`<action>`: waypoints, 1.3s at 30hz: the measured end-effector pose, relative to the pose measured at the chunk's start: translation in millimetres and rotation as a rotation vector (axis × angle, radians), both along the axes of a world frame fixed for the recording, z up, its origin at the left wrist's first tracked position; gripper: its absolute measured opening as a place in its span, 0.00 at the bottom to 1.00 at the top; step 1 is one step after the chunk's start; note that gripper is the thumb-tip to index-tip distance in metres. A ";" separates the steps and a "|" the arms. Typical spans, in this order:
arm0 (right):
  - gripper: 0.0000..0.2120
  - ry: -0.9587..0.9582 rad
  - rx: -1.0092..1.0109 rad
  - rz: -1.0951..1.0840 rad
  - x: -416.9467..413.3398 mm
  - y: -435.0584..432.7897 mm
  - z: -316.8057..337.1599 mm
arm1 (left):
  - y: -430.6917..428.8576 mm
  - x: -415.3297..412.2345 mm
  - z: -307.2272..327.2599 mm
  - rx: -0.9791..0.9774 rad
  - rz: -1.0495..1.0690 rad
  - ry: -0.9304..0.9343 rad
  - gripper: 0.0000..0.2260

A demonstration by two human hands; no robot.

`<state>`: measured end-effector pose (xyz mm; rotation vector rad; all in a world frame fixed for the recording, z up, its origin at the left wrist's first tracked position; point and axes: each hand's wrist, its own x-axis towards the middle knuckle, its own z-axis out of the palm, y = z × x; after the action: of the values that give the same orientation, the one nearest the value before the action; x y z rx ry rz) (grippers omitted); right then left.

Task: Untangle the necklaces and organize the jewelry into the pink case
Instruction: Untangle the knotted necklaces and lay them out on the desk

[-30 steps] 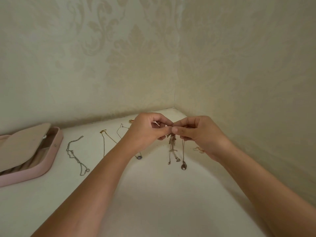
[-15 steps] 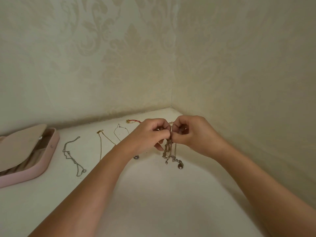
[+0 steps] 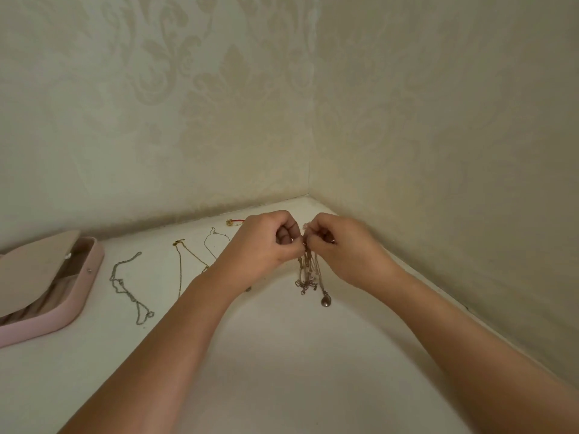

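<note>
A tangled bunch of thin necklaces (image 3: 308, 270) hangs between my hands above the white surface, with a dark round pendant (image 3: 326, 299) at its low end. My left hand (image 3: 266, 245) and my right hand (image 3: 340, 249) meet at the top of the bunch, both pinching the chains with curled fingers. The pink case (image 3: 87, 289) lies open at the far left, its lid tilted over the tray. Laid out separately on the surface are a silver chain (image 3: 128, 289), a gold chain (image 3: 180, 267), a thin wire-like necklace (image 3: 213, 242) and a red cord piece (image 3: 235, 221).
The white surface (image 3: 282, 355) ends in a corner of two patterned walls (image 3: 310, 189) just behind my hands. The right wall runs close along my right forearm. My left forearm crosses over part of the laid-out chains.
Both hands have shifted slightly toward the corner and bunched the chains tighter; the hanging strands look shorter and more gathered than one second ago.
</note>
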<state>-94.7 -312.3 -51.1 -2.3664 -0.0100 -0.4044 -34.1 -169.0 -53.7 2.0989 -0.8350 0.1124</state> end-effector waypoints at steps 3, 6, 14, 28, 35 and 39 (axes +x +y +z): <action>0.07 0.126 0.365 0.077 1.4 -0.3 2.2 | 3.6 2.3 2.1 0.040 0.022 -0.042 0.08; 0.08 0.237 0.612 0.274 1.9 -6.7 0.5 | 2.7 3.3 -0.3 0.125 0.006 -0.030 0.06; 0.04 0.246 0.924 0.446 4.4 -12.0 0.1 | 10.2 8.1 4.0 0.006 -0.017 0.024 0.05; 0.04 0.142 1.262 0.475 7.1 -20.6 2.5 | 8.3 2.6 25.8 -0.946 -0.365 0.914 0.12; 0.15 0.133 1.476 0.639 4.2 -21.0 6.1 | 11.8 9.1 23.1 -1.078 -0.409 0.965 0.14; 0.09 0.153 1.363 0.619 1.2 -28.9 13.7 | 17.5 11.8 26.7 -1.131 -0.413 0.942 0.14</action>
<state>-93.5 -341.2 -37.4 -0.9523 -0.2896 0.1009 -22.3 -151.6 -27.0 0.7158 -0.4022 -0.4867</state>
